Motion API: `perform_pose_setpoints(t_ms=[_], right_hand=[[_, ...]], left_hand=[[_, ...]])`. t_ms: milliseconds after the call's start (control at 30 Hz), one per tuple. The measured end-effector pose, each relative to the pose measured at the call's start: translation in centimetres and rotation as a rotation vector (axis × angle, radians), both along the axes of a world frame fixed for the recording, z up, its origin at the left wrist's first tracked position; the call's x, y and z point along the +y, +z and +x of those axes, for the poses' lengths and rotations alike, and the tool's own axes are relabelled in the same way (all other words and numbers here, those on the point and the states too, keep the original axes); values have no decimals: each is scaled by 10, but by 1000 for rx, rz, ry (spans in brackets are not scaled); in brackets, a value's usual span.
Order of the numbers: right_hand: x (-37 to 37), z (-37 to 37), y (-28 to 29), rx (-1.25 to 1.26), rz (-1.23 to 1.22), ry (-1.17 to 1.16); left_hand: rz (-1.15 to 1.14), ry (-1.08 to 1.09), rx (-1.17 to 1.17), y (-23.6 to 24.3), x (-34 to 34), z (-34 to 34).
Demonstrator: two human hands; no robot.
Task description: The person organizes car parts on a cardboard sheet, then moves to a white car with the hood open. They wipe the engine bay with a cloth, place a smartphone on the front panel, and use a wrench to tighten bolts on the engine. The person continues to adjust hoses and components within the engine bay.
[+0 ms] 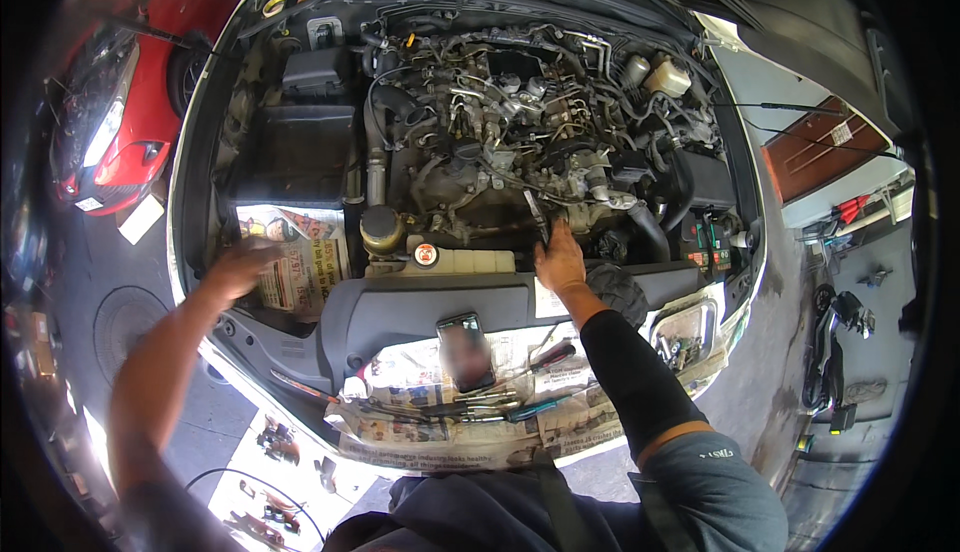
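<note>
My right hand (560,260) is closed around a slim metal hand tool (537,214) at the front of the engine (490,142). The tool's far end points up toward the engine; its exact kind is hard to make out. To the left, my left hand (240,270) is smeared by motion over the edge of a newspaper sheet (305,272) lying in the bay. Between the hands sits a pale coolant tank (470,261) with a round cap (427,255). A dark round cover (617,292) is just right of my right wrist.
Newspaper (400,364) covers the front edge, bearing a phone (465,352), a screwdriver (553,354) and several long tools (480,404). A metal tray (712,317) of small parts stands right. Loose parts (278,447) lie on a floor sheet. A red car (130,152) is at left.
</note>
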State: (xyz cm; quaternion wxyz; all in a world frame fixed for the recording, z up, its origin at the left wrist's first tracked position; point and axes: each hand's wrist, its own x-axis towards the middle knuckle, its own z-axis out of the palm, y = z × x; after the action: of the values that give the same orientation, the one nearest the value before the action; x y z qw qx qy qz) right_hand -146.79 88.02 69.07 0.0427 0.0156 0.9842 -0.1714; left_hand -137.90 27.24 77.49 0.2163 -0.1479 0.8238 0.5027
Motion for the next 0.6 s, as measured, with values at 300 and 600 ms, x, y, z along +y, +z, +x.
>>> perform_pose_setpoints(t_ms=[300, 600], right_hand=[[6, 0, -12, 55, -35, 20], [1, 0, 3, 2, -55, 6]], left_hand=[[-347, -178, -791, 132, 50, 280], [172, -617, -865, 169, 80, 427]])
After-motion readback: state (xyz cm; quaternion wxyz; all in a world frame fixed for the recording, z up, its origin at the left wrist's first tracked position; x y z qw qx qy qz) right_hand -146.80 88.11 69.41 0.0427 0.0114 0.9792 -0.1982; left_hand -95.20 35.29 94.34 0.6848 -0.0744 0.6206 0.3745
